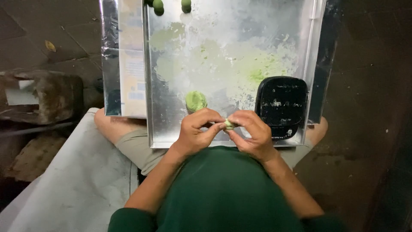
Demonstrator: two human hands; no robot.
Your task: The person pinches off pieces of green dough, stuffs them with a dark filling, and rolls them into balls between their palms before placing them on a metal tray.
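Note:
A small piece of pale green dough (229,125) is pinched between the fingertips of both hands over the near edge of a metal tray (163,129). My left hand (195,131) grips it from the left and my right hand (253,133) from the right. A larger lump of green dough (195,101) lies on the tray just beyond my left hand. Two round green dough balls (158,6) (186,5) sit at the tray's far edge.
A black digital scale (281,105) stands on the tray's right side, close to my right hand. Flour and green smears cover the tray's middle. A second metal tray (110,60) lies under it at left. A grey sheet (81,180) spreads at lower left.

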